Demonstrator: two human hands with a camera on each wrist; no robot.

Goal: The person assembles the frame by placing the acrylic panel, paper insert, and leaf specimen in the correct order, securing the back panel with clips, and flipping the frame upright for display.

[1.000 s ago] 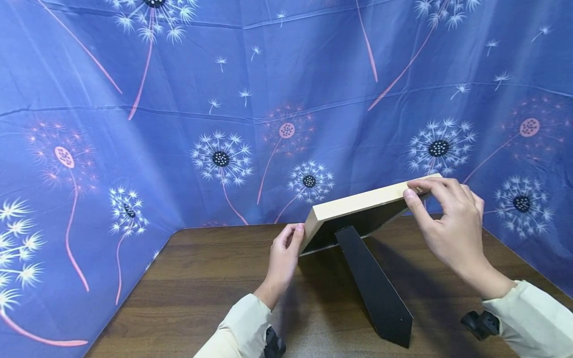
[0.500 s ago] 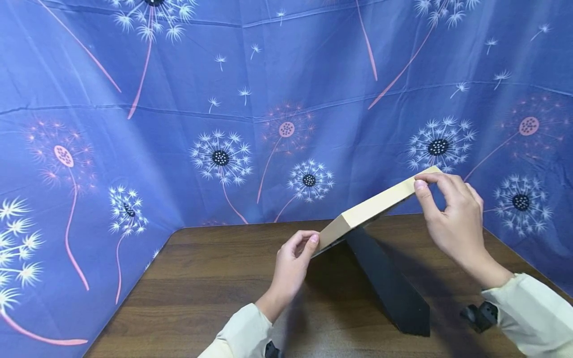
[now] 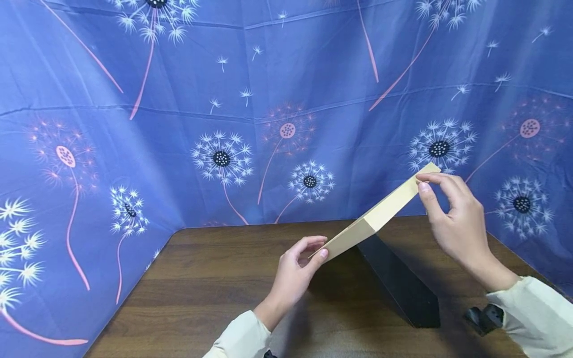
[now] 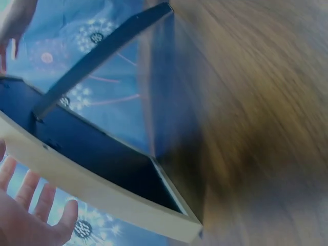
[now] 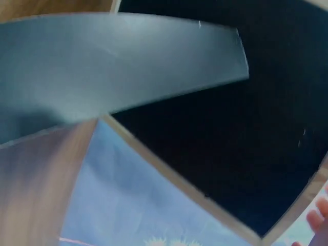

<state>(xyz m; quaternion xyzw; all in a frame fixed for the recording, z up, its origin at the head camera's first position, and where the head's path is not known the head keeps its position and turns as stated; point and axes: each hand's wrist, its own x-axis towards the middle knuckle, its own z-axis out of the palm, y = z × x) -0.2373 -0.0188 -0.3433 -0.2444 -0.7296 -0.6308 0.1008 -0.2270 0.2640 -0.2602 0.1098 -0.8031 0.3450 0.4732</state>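
Note:
A picture frame (image 3: 394,205) with pale wooden sides is tilted above the brown table, its sides towards me in the head view. From its black back (image 5: 174,148) a long black easel leg (image 3: 403,283) slants down to the right. My left hand (image 3: 292,273) grips the frame's lower left side, thumb on the near edge and fingers on the far side. The fingertips of my right hand (image 3: 458,219) pinch the upper right end of the frame. In the left wrist view the frame's back and the leg (image 4: 102,56) both show. The front face is mostly hidden.
A brown wood-grain table (image 3: 201,283) lies under the hands. Blue cloth (image 3: 170,164) printed with dandelions hangs behind it and along both sides. A dark device (image 3: 485,318) sits at the right wrist by the pale sleeve (image 3: 532,313).
The frame has turned, its near corner moving right and down, so its back is less visible from the head. My left hand followed to the right; the leg's foot also swung right.

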